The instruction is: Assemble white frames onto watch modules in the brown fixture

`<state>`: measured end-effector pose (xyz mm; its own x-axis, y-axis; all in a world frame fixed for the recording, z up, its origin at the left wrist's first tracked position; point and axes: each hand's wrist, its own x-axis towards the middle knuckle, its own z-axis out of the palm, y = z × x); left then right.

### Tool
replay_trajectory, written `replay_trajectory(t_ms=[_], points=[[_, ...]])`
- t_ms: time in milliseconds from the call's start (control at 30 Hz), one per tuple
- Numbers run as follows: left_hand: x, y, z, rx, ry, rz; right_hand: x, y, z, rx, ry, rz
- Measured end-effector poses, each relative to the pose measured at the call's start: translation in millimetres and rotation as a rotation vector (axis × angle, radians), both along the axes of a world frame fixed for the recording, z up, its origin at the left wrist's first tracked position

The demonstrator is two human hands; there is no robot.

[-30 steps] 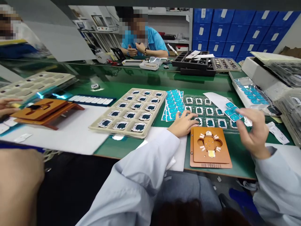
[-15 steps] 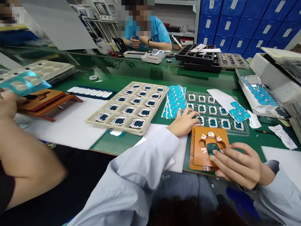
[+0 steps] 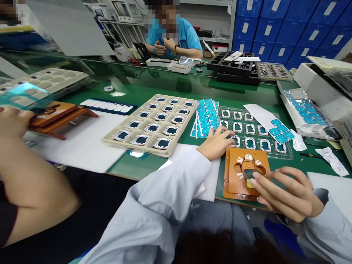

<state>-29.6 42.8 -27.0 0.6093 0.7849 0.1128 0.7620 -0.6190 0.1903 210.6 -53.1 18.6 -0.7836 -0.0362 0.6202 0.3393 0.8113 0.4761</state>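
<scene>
My right hand (image 3: 291,192) pinches a small dark, shiny rounded-square plate (image 3: 250,173) between its fingertips, tilted over the recess of an orange fixture block (image 3: 231,176). White tabs stand around that recess, and a yellow patch shows below the plate. My left hand (image 3: 216,145) rests at the block's upper left corner, its fingers spread and bent over the near left of a clear plastic tray (image 3: 284,152). White-rimmed frames sit in this tray's pockets. Whether the left fingertips touch one of the frames cannot be made out.
A beige tray (image 3: 165,152) of white-rimmed frames lies to the left, with blue sticker sheets (image 3: 206,113) beside it. Another sticker sheet (image 3: 257,113) overlaps the clear tray. At far left, a neighbour's hand (image 3: 13,123) holds blue film over a second orange fixture (image 3: 66,115).
The dark plate, lying nearly flat in the recess before, is now lifted and tilted in my right fingers. My left hand has stayed in place. The neighbour's hand and film have shifted slightly.
</scene>
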Motion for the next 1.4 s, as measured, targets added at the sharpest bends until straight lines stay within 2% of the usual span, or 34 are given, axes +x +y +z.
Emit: replay_trajectory(t_ms=[267, 500, 567, 633, 733, 833, 900, 1100, 1233, 1400], points=[[-0.7, 0.6, -2.5, 0.029, -0.018, -0.007, -2.0, 4.6, -11.0, -0.163, -0.047, 0.073], [-0.9, 1.9, -4.9, 0.043, -0.043, -0.02, 7.8, 8.3, -3.5, -0.544, 0.15, 0.091], [-0.6, 1.7, -5.1, 0.049, -0.033, -0.017, 10.6, 9.9, -2.6, -0.557, 0.24, 0.059], [-0.3, 1.4, -5.2, 0.051, -0.016, 0.002, 11.6, 11.0, -3.6, -0.503, 0.288, 0.01], [-0.4, 0.5, -5.0, 0.07, -0.016, 0.029, 9.9, 11.8, -7.7, -0.4, 0.219, -0.047], [-0.8, -0.8, -4.0, 0.116, -0.053, 0.045, 7.4, 12.7, -12.2, -0.358, 0.103, -0.041], [-0.8, -1.6, -2.8, 0.132, -0.083, 0.071, 7.0, 13.9, -14.4, -0.406, 0.057, -0.005], [0.0, -2.8, 0.8, 0.139, -0.152, 0.09, 8.4, 16.2, -18.2, -0.673, 0.024, 0.103], [-0.4, -3.6, 2.2, 0.125, -0.208, 0.08, 8.1, 16.3, -19.6, -0.741, 0.027, 0.129], [-1.2, -4.2, 2.2, 0.14, -0.39, 0.011, 8.5, 16.8, -20.5, -0.779, 0.04, 0.156]])
